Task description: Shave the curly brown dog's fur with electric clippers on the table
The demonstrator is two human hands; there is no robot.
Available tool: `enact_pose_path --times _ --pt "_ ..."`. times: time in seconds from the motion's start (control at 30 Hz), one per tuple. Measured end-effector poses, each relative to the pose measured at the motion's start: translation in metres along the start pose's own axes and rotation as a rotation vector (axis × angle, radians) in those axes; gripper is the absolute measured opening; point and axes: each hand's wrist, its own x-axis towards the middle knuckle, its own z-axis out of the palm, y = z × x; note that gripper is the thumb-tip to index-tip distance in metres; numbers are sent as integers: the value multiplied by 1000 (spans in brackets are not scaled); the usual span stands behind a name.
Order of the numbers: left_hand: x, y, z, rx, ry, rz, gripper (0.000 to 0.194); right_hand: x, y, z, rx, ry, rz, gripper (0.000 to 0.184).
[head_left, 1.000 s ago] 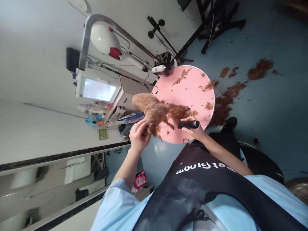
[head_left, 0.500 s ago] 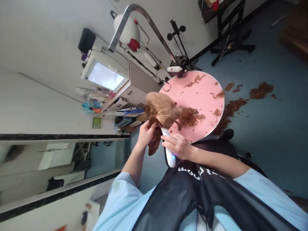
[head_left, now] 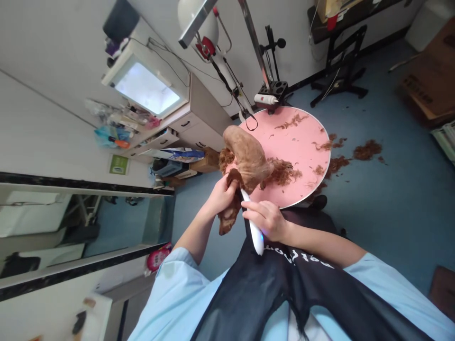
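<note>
A brown dog [head_left: 247,154] with short-clipped hair is on a round pink table [head_left: 298,137], its head [head_left: 229,220] hanging over the near left edge. My left hand [head_left: 223,194] pinches the dog's ear [head_left: 234,177], fingers closed on it. My right hand [head_left: 270,220] is wrapped round white hair clippers [head_left: 255,232] with a blue light on the side. The clippers' tip meets the dog near the base of the ear, but the exact contact is hidden. A pile of cut brown hair [head_left: 282,171] lies beside the dog.
A metal grooming arm [head_left: 254,42] rises behind the table beside a black holder with a white bottle [head_left: 266,99]. More cut hair [head_left: 368,149] is scattered on the blue floor. A lit cabinet [head_left: 147,87] stands on drawers at the left. A cardboard box [head_left: 432,76] is far right.
The camera view has shifted and tilted. The clippers have turned more edge-on, still at the dog's ear. Both hands keep their grips, and the dog's head shows a little more below my left hand.
</note>
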Motion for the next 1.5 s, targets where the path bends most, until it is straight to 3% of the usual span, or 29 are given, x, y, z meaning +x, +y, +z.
enact_pose_path --times 0.1,0.47,0.6,0.7,0.83,0.97,1.07,1.13,1.3,1.4,1.5 --pt "-2 -1 -1 -14 -10 -3 13 0 -2 1 55 -10 -82 18" --pt "-6 4 0 -217 -82 -42 22 -17 6 4 -73 -116 1 23" --pt "-7 5 3 -249 -81 -91 22 -17 5 3 -16 -78 -42 21" --pt "-8 6 3 -216 -45 -91 21 -16 6 3 -2 -98 -83 22" --pt "-10 5 1 -120 9 -86 23 -14 6 1 -41 -157 17 24" --pt "-14 7 1 -81 27 -88 24 -8 -2 -2 60 -187 -83 22" --pt "-20 10 2 -107 29 -118 26 -4 -8 -4 -13 -234 -5 23" --pt "-24 11 4 -137 39 -145 27 -4 -11 -5 -25 -232 33 24" --pt "-28 7 6 -167 61 -139 27 -7 -17 -2 29 -199 -86 24" --pt "-30 5 7 -183 77 -141 27 -9 -17 1 -36 -197 -17 25" --pt "-32 4 8 -230 88 -173 28 -12 -16 2 13 -193 -54 23"
